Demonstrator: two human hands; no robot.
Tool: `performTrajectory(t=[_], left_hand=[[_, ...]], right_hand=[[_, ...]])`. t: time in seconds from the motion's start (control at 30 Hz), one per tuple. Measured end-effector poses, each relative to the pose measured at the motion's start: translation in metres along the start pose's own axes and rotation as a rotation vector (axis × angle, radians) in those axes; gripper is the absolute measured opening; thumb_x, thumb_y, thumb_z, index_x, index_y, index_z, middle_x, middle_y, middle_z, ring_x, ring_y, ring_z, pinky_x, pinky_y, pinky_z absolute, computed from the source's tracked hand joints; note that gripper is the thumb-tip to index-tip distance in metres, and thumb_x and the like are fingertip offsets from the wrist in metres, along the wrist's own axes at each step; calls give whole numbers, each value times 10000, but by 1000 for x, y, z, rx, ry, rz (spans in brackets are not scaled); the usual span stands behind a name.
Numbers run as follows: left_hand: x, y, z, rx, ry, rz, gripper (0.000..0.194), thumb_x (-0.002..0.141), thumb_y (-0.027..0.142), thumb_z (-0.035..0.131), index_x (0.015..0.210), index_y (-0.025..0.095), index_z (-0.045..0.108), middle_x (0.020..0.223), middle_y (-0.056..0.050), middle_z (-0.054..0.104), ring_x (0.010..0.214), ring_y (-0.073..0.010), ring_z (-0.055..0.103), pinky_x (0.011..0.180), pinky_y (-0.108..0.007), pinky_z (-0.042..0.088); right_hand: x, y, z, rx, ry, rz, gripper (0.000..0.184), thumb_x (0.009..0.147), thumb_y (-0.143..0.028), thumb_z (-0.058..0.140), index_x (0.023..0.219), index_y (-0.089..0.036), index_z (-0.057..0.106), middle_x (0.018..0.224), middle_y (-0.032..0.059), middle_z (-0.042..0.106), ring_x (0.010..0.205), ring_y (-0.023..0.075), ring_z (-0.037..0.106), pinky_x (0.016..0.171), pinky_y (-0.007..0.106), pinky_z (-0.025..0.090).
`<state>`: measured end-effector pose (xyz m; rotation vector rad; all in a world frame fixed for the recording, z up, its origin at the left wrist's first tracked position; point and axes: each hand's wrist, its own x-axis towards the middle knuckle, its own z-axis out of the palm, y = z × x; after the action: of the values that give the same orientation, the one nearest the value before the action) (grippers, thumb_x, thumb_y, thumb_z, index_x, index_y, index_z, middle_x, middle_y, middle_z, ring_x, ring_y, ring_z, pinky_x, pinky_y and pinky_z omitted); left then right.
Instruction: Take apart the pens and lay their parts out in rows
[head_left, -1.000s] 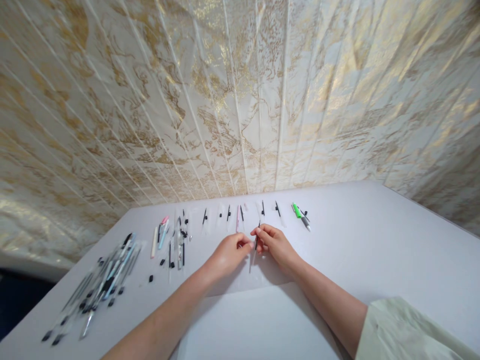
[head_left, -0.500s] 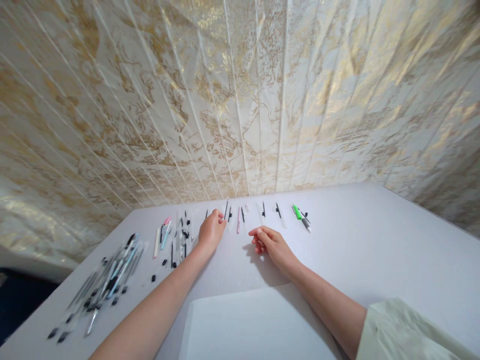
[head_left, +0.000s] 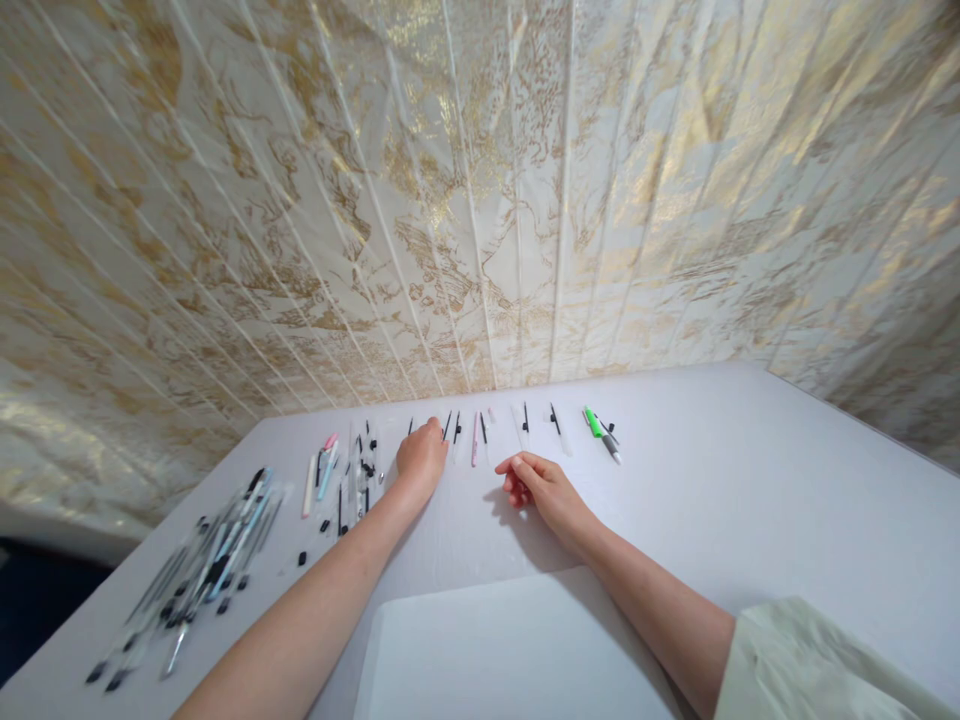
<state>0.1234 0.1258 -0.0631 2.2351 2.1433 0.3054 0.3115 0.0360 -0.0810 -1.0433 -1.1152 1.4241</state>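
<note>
My left hand (head_left: 422, 455) rests near the table's far edge, back upward and fingers curled down. A thin dark pen refill (head_left: 447, 425) lies against its fingertips; the grip itself is mostly hidden. Just to the right are a black refill with a clear barrel (head_left: 457, 428), a pink pen (head_left: 475, 440) and another dark refill (head_left: 484, 428). My right hand (head_left: 534, 480) hovers low over the table, loosely bent, thumb and fingers a little apart, with nothing visible in it. Beyond it lie more pen parts (head_left: 526, 418).
A heap of pens (head_left: 217, 560) covers the table's left side. Nearer my left hand are loose refills, clear barrels and black caps (head_left: 302, 558), plus a cream pen (head_left: 309, 487). At right lies a green and grey pen (head_left: 602, 435). A white sheet (head_left: 510, 650) lies before me; patterned curtain (head_left: 480, 200) behind.
The dark refill at my left fingertips, which stuck up past them, now sits lower, close to the table. My left hand tilted slightly downward. The right hand stayed put.
</note>
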Motion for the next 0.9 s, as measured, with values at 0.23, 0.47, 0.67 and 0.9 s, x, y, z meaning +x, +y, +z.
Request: performTrajectory(t=[0.23,0.47,0.67,0.9], left_hand=[[-1,9,-4,40,-18,24,160,857,232,446,926,224,591,996,-79,684,923,-236,630,754,-315,416],[21,22,-6,78,-182,-57,194,790,272,526,913,188,649,988,-137,703,945,-289,649,734,-342,462],[36,24,-5,84,-278,-118,227,724,264,589,909,177,686,1034,-170,699,976,-308,649,717,-332,480],[37,18,-5,2,-273,-117,273,654,264,644,902,163,697,1024,-207,694,996,-354,637,755,-378,481]], right_hand=[[0,-2,1,-25,-3,2,380,814,-510,531,818,-145,633,659,1,569,534,92,514,520,223,396],[1,0,0,-32,-10,7,375,820,-501,528,816,-142,639,659,1,573,526,87,514,520,217,397],[2,1,0,-40,-19,1,362,823,-489,529,814,-145,643,659,-1,570,523,87,510,516,220,396],[2,2,0,-66,-45,-20,362,823,-487,521,809,-143,633,648,-7,558,509,86,501,507,222,389]])
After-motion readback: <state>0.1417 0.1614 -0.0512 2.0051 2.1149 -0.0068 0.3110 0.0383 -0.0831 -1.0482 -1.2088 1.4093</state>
